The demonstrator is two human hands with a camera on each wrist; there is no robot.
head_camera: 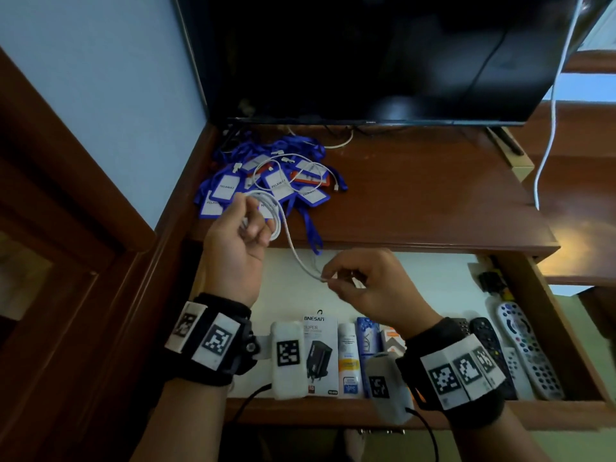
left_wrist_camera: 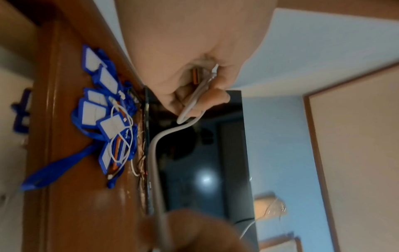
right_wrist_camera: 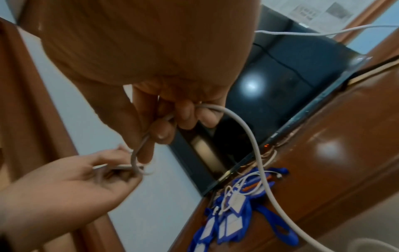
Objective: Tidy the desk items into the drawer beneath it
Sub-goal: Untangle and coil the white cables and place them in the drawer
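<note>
A: Quick status, what's each hand doing?

B: My left hand (head_camera: 243, 228) is curled round a small coil of the white charging cable (head_camera: 293, 248), held up over the front edge of the tabletop (head_camera: 416, 195). My right hand (head_camera: 360, 281) pinches the loose tail of the same cable between thumb and fingertips, over the open drawer (head_camera: 433, 278). The run between the two hangs in a slack curve.

A: Step in hand?

B: Coiling, I'd say. Cable isn't in the drawer yet.

A: How do I do it well?

B: Feed the tail toward the coil in same-size loops. Keep the left grip firm so the loops don't spring apart, and let the cable slide through the right fingertips instead of yanking. The plug end should finish tucked in, not dangling.

A: What's left on top?

B: A heap of blue badge holders with lanyards (head_camera: 266, 181) at the back left, with a second, thinner white cable (head_camera: 286, 168) lying looped on it. One lanyard hangs over the front edge, so it could snag.

A: Drawer?

B: A boxed charger (head_camera: 320, 355), some tubes and remote controls (head_camera: 520, 345) line the near side. The far half looks like the likely spot for the coil.
</note>
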